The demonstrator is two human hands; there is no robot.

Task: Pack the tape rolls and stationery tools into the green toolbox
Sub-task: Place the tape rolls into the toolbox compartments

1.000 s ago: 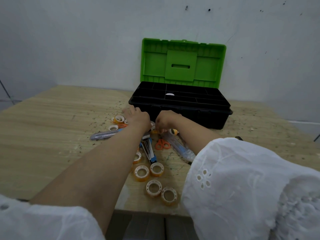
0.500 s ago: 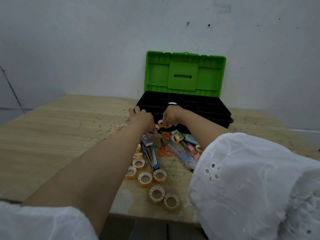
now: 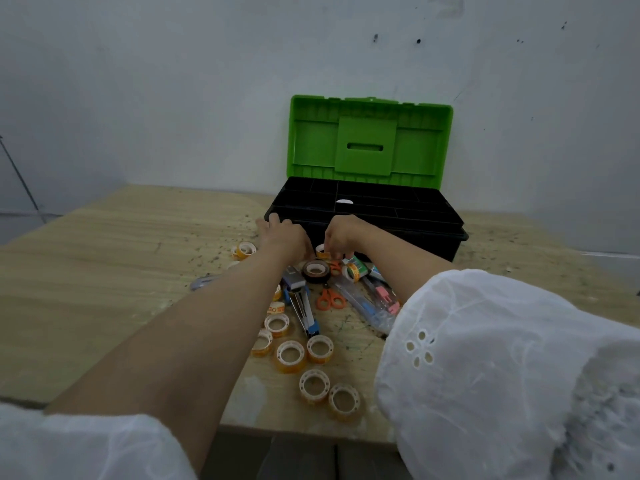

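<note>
Nearby, green toolbox [image 3: 420,239] (lid up, black tray), right hand [image 3: 341,233] pinching tape roll [image 3: 321,250], left hand [image 3: 285,237] flat.

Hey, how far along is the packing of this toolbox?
Barely started: only one white round thing lies in the toolbox. The right hand seems to pinch a small tape roll. Left on the table: many tape rolls, scissors, stapler.

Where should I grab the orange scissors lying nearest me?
Take the orange scissors by their handle loops, from above on your near side: they lie flat, loops toward you, blades pointing away toward the green toolbox.
</note>
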